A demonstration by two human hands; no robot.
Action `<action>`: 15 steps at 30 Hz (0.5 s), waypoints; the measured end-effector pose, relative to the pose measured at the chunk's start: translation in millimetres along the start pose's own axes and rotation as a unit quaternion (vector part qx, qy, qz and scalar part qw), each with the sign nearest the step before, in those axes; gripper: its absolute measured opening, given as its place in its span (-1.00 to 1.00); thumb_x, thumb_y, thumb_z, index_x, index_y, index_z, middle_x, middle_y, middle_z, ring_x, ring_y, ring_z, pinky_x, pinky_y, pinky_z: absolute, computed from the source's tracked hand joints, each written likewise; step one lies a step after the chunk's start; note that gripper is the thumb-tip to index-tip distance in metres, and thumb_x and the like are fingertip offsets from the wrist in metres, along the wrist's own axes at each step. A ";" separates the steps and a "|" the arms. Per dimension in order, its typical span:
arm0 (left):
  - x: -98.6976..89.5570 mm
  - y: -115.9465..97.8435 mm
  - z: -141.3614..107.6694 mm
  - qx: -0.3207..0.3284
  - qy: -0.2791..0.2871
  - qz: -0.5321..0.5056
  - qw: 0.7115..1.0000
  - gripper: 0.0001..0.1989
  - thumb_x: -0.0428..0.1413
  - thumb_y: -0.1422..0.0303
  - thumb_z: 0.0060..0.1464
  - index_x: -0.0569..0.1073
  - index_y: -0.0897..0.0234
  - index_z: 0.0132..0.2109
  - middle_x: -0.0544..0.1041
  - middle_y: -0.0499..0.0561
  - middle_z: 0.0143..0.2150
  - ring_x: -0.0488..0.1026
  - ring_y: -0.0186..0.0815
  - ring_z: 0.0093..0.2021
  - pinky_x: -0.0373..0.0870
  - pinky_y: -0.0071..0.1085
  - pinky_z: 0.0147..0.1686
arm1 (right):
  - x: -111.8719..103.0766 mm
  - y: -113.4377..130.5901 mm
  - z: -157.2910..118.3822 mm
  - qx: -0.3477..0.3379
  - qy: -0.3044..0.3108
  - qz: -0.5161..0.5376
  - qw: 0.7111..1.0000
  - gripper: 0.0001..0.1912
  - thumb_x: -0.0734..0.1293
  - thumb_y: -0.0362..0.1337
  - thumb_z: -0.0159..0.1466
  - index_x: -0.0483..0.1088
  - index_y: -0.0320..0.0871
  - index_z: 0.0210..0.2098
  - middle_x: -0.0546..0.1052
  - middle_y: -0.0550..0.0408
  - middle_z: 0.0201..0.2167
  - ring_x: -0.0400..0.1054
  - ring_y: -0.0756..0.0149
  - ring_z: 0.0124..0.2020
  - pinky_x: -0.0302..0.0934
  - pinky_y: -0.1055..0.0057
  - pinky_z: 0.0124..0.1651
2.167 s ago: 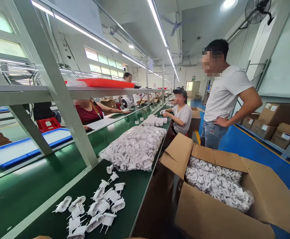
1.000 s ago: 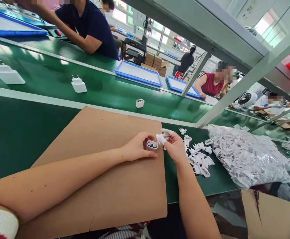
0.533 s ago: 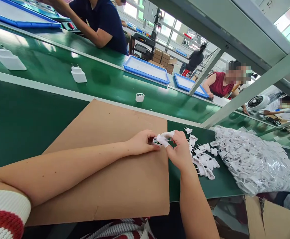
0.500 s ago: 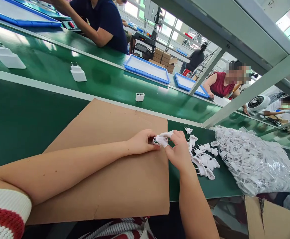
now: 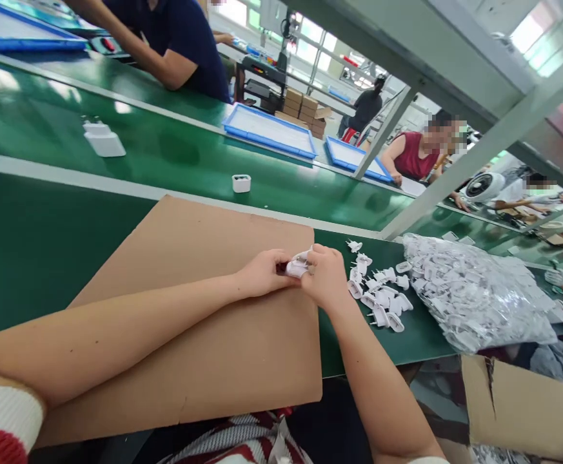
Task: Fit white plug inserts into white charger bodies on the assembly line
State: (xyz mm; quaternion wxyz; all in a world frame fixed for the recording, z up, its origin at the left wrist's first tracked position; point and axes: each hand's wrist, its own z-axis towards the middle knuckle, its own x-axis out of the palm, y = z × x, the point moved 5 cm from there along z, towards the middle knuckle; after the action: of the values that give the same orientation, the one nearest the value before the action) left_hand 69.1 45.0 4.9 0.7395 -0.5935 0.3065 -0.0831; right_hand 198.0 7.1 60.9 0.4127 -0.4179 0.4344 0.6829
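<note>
Over the right part of a brown cardboard sheet (image 5: pixel 242 348), my left hand (image 5: pixel 262 273) pinches a small white plastic part (image 5: pixel 296 267) from the left. The fingers of my right hand (image 5: pixel 327 274) close on the same part from the right, covering some of it. White finger covers, seen earlier on the right fingertips, are hard to tell from the part now. Just right of my right hand lies a loose pile of white plug pieces (image 5: pixel 382 298) with metal pins.
A large clear bag of white pieces (image 5: pixel 474 290) lies at the right. Beyond the cardboard, a green belt (image 5: pixel 175 161) carries a white plug (image 5: pixel 104 140) and a white housing (image 5: pixel 241 183). Blue-rimmed trays (image 5: pixel 269 132) and several people are behind it. An open carton (image 5: pixel 527 406) stands lower right.
My right fingers have closed in around the white part, which is now turned differently. The belt items have shifted left, and the whole view has moved a little. A person's hands now show at the right edge.
</note>
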 end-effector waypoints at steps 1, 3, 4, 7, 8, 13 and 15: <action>-0.5 -1.0 -0.5 0.001 -0.005 0.011 1.000 -0.62 0.28 0.02 -0.13 0.53 0.27 -0.35 0.48 -0.02 -0.32 0.46 -0.20 -0.30 0.36 -0.33 -0.29 | 0.8 -1.4 -0.4 0.022 0.001 0.010 1.000 -0.87 0.30 -0.50 -0.04 0.36 -0.14 -0.53 0.35 0.12 -0.43 0.25 0.26 -0.33 0.11 0.25 -0.08; -1.3 -3.8 -1.3 0.008 -0.007 0.042 0.999 -0.62 0.25 0.01 -0.10 0.54 0.26 -0.35 0.49 -0.01 -0.32 0.46 -0.19 -0.30 0.37 -0.32 -0.29 | 3.3 -4.6 -3.1 0.065 -0.011 0.040 0.997 -0.87 0.33 -0.47 -0.02 0.41 -0.14 -0.49 0.38 0.12 -0.40 0.27 0.27 -0.34 0.13 0.27 -0.11; -1.4 -5.3 -1.4 0.012 -0.003 0.058 0.998 -0.63 0.23 0.00 -0.08 0.54 0.25 -0.35 0.50 -0.01 -0.33 0.46 -0.18 -0.30 0.37 -0.32 -0.28 | 5.3 -6.0 -5.0 0.080 -0.020 0.058 0.995 -0.86 0.34 -0.46 -0.01 0.45 -0.13 -0.44 0.40 0.12 -0.38 0.29 0.27 -0.33 0.14 0.28 -0.11; -0.4 -9.4 -1.6 0.011 0.018 0.067 0.998 -0.62 0.21 0.00 -0.04 0.54 0.23 -0.28 0.55 0.01 -0.29 0.48 -0.16 -0.26 0.42 -0.30 -0.24 | 11.8 -7.6 -11.2 0.092 -0.049 0.105 0.989 -0.75 0.37 -0.44 0.03 0.53 -0.10 -0.29 0.45 0.11 -0.31 0.34 0.24 -0.26 0.16 0.28 -0.08; 0.2 -11.0 -1.9 0.014 0.023 0.052 0.998 -0.59 0.21 0.00 -0.03 0.55 0.23 -0.18 0.57 0.02 -0.23 0.49 -0.15 -0.23 0.45 -0.28 -0.21 | 13.6 -7.6 -13.0 0.089 -0.054 0.118 0.988 -0.72 0.37 -0.45 0.03 0.54 -0.09 -0.26 0.46 0.11 -0.30 0.35 0.23 -0.24 0.17 0.27 -0.06; -2.9 -15.1 -2.0 0.045 0.043 0.049 0.997 -0.54 0.17 -0.01 0.05 0.52 0.26 -0.08 0.60 0.11 -0.12 0.52 -0.15 -0.20 0.49 -0.25 -0.16 | 10.3 -20.2 -12.1 0.095 -0.084 0.198 0.972 -0.57 0.45 -0.38 0.06 0.52 -0.01 -0.06 0.56 0.13 -0.20 0.38 0.16 -0.09 0.15 0.17 0.13; -13.8 -18.9 2.0 0.055 0.031 0.090 0.994 -0.56 0.14 -0.05 0.06 0.54 0.25 -0.17 0.60 0.11 -0.19 0.52 -0.13 -0.21 0.49 -0.26 -0.18 | 0.6 -32.2 -8.7 0.135 -0.117 0.191 0.965 -0.48 0.47 -0.23 0.14 0.44 -0.05 0.11 0.57 0.04 -0.07 0.38 0.10 0.00 0.16 0.13 0.17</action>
State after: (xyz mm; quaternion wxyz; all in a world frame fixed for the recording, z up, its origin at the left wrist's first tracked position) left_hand 63.7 48.1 27.6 0.7658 -0.5188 0.3766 -0.0509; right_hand 229.4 8.2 50.0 0.3754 -0.1848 0.5430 0.7281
